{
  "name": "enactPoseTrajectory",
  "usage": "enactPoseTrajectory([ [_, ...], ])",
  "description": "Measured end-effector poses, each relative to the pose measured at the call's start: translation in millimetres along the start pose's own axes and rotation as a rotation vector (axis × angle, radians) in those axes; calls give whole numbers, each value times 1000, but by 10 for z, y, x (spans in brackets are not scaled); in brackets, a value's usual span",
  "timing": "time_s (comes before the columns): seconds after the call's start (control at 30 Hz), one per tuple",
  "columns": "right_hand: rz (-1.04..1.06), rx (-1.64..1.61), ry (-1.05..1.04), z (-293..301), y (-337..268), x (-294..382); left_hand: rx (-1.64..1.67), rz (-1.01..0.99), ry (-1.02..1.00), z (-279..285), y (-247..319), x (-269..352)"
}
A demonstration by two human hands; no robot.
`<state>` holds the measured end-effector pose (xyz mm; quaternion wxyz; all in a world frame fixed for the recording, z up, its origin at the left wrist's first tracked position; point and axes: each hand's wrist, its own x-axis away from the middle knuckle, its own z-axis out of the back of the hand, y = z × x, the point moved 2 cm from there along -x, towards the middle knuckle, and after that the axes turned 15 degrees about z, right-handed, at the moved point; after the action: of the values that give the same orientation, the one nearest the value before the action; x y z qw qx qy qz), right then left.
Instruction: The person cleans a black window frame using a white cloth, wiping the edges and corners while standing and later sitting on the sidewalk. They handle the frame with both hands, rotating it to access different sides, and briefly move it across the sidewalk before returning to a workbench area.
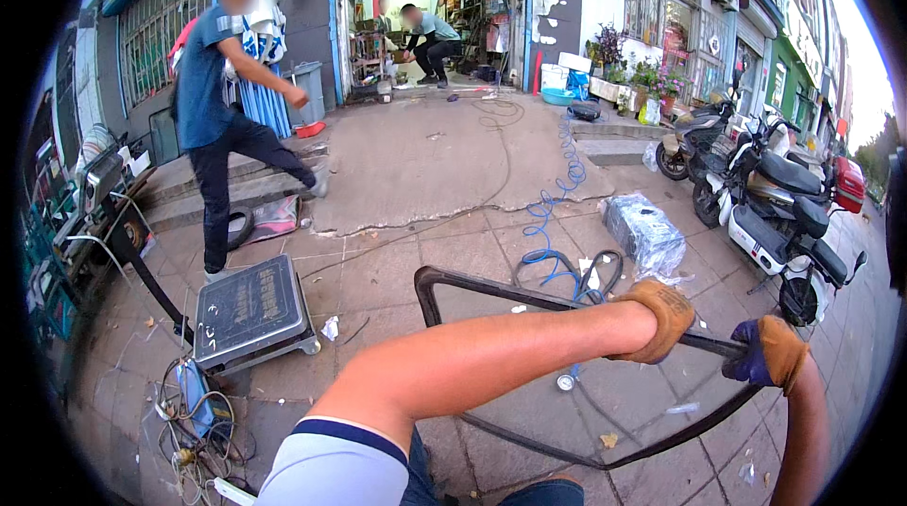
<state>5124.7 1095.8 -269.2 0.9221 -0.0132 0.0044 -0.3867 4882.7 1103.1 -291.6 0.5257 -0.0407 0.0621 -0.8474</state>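
Both my hands wear work gloves and grip a long black loop, seemingly rubber, with a sharp bend at its far left. My left hand, in a brown glove, is closed around its upper run; my left arm crosses in front of part of the loop. To the right, my right hand, in a brown and purple glove, holds the loop's right end. From there the lower run curves back toward my legs. Beneath, a round pressure gauge lies on the paving by a hose.
A platform scale stands left, beside a blue device with tangled cables. Ahead lie a coiled blue air hose and a plastic-wrapped box. Parked scooters line the right. One person steps at left; another crouches in a doorway.
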Motion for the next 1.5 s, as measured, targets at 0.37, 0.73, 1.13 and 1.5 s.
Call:
enactPoseTrajectory([
  [0.37, -95, 17, 241, -186, -75, -28, 211, 193, 137, -143, -19, 20],
  [0.73, 75, -268, -114, -13, 161, -201, 170, 149, 617, -518, 159, 267],
  [1.13, 109, 175, 583, -474, 59, -32, 150, 152, 947, -797, 158, 299],
  [1.5, -12, -323, -29, -120, 66, -346, 48, 172, 903, -787, 354, 447],
])
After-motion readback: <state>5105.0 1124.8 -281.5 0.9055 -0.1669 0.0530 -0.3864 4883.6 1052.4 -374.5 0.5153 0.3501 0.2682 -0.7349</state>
